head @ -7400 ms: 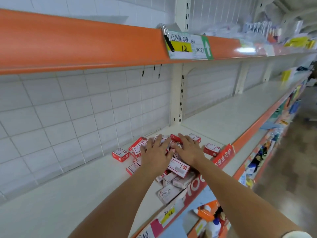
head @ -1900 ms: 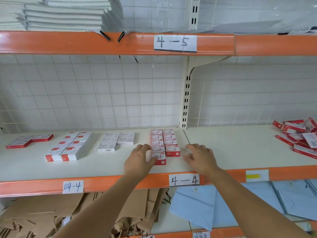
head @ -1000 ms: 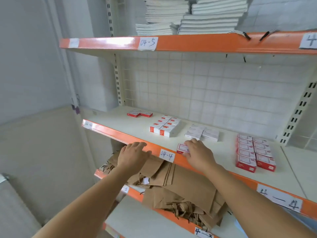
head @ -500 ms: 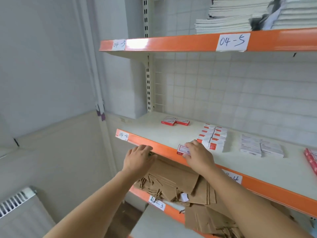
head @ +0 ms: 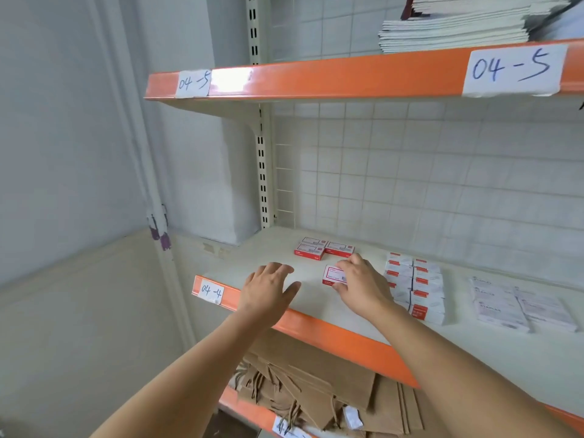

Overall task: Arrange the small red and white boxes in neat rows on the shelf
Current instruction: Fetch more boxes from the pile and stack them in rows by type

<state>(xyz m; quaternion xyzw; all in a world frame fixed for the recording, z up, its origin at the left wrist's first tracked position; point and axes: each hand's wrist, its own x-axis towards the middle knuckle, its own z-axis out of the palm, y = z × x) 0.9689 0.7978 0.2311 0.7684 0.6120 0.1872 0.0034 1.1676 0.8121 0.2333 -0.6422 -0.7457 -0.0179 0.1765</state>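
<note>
You face a corner of a stockroom. At your nine o'clock stands a plain pale grey wall, its lower part a cream panel. A white pipe runs down it, wrapped with purple tape near the panel's top. At twelve o'clock a slotted cream upright carries the racking, with a white wire grid back panel to its right. An orange-edged upper shelf at one o'clock bears handwritten "04-5" labels and a stack of white paper booklets. At six o'clock, brown paper bags lie on a lower shelf. Light is soft and even.
</note>
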